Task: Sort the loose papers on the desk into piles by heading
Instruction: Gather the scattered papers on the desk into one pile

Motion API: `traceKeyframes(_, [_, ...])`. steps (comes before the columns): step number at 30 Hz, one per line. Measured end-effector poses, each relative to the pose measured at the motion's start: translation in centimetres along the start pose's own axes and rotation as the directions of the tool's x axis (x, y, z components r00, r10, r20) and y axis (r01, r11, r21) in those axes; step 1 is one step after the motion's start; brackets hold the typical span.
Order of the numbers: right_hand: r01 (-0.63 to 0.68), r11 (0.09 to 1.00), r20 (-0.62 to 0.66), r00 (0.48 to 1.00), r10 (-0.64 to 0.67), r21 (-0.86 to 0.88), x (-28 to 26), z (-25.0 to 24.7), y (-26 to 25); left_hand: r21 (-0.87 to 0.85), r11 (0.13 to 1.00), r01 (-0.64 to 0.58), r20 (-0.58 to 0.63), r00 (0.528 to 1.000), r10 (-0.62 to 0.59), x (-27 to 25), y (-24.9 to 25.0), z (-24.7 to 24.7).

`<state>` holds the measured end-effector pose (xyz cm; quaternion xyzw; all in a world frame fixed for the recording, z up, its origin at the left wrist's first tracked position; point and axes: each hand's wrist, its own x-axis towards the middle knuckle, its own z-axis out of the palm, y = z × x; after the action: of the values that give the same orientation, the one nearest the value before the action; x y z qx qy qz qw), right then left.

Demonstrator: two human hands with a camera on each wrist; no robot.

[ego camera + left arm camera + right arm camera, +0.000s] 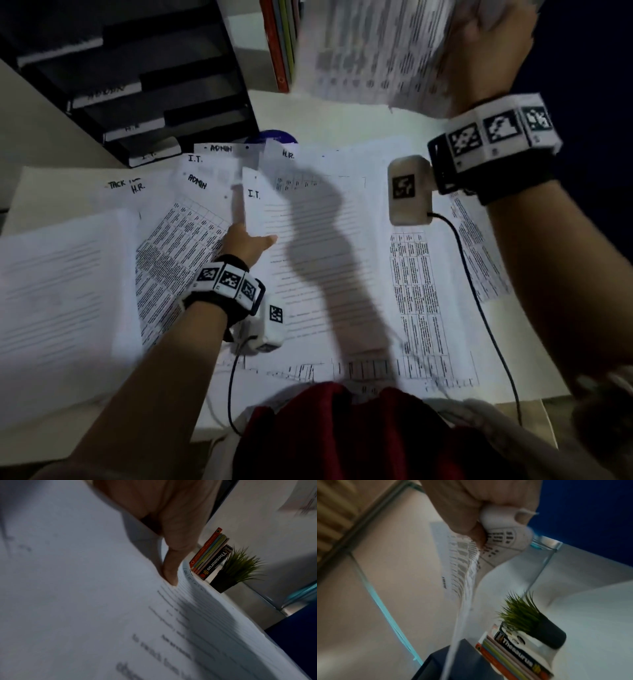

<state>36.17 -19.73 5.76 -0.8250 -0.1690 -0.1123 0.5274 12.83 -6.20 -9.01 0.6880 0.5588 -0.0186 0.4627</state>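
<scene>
Loose white papers [342,257] headed I.T., ADMIN and H.R. in black marker overlap across the desk. My left hand [251,241] pinches the left edge of a lined sheet headed I.T. [255,195]. Its thumb [169,573] lies on top and its fingers are hidden under the sheet [85,588]. My right hand [493,37] is raised at the upper right and grips a sheet printed with tables [370,51], which hangs in the air. In the right wrist view the fingers [471,524] crumple that sheet's top [503,536].
A black stack of labelled letter trays [137,89] stands at the back left. Upright books [281,41] and a potted plant [238,566] are behind the papers. A blue round object [274,137] peeks out below the books. Wrist-camera cables [479,308] trail over the papers.
</scene>
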Motion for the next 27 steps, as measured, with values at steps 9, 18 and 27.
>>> traceKeyframes(9, [-0.287, 0.915, 0.503, 0.768, 0.398, -0.285, -15.1, -0.2, 7.8, -0.327, 0.944, 0.047, 0.016, 0.999, -0.044, -1.5, -0.2, -0.4])
traceKeyframes(18, [-0.241, 0.785, 0.39, 0.761, 0.518, -0.571, -16.9, -2.7, 11.2, -0.172, 0.985, -0.017, 0.029, 0.999, 0.023, -2.0, -2.0, 0.7])
traceKeyframes(27, [-0.475, 0.684, 0.287, 0.662, 0.692, -0.555, -15.8, -3.6, 11.6, 0.024, 0.993, -0.12, 0.046, 0.992, 0.118, -3.3, -2.5, 2.9])
